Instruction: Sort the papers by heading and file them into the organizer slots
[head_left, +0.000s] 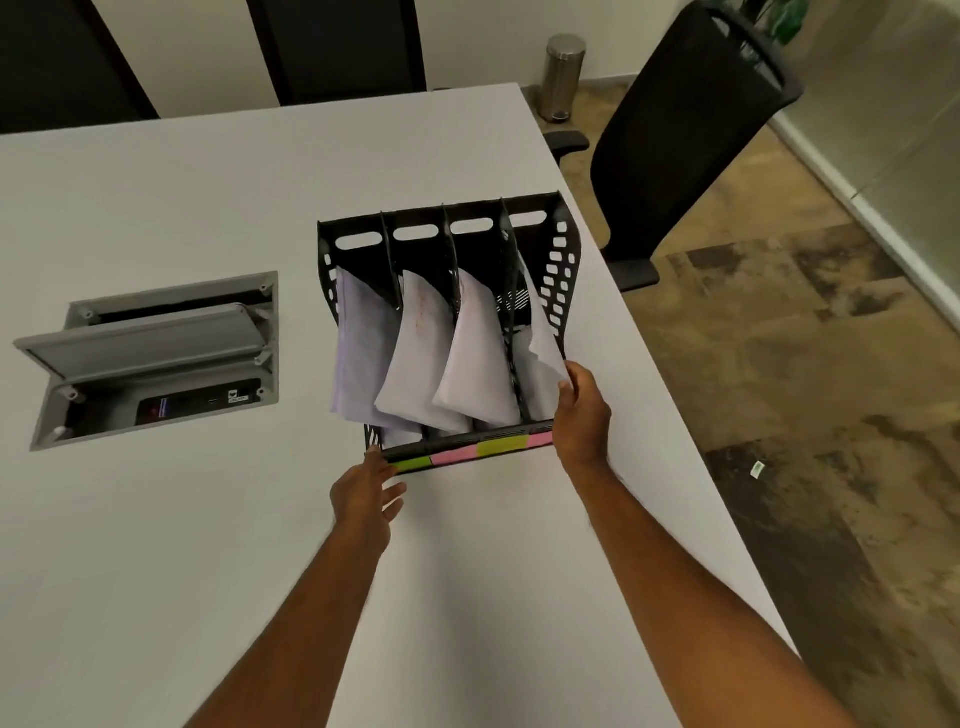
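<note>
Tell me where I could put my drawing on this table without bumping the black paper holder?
Bare room: the wide white table stretch behind the open cable hatch, and the near part in front of it, left of the left hand. Crowded: the right edge, where the organizer with its papers and the right hand sit.

Black four-slot organizer (563, 270) near the table's (156, 519) right edge — curled white papers (415, 353) in every slot.

White table (182, 218), black mesh chair (680, 135)
</note>
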